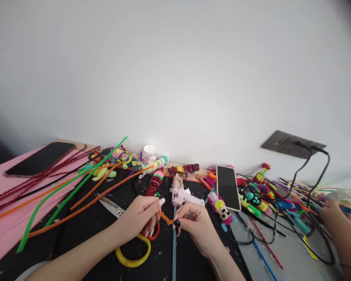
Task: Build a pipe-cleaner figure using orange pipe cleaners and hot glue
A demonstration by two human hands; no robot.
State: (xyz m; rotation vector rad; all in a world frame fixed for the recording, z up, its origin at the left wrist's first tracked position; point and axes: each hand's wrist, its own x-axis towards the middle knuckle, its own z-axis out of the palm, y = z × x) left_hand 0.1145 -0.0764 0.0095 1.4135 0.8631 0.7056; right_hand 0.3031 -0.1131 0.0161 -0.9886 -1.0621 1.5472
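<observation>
A short orange pipe cleaner (165,217) is stretched between my two hands above the black mat. My left hand (143,216) is closed on one end of it, and my right hand (192,220) pinches the other end between thumb and fingertips. Under my left hand lie scissors with a yellow and red handle (133,262), their blades pointing up and left. Just beyond my hands rests a pale glue gun (181,195), a long clear glue stick (174,249) running from it toward me. Behind my left hand is a dark red wrapped pipe-cleaner piece (155,183).
Loose pipe cleaners in green (73,195), orange and dark red spread across the left. Phones lie on pink paper (6,226) and at right (228,187). Pipe-cleaner figures (222,210) and black cables (318,242) crowd the right, near another person's hand (341,222). A wall socket (292,144) holds plugs.
</observation>
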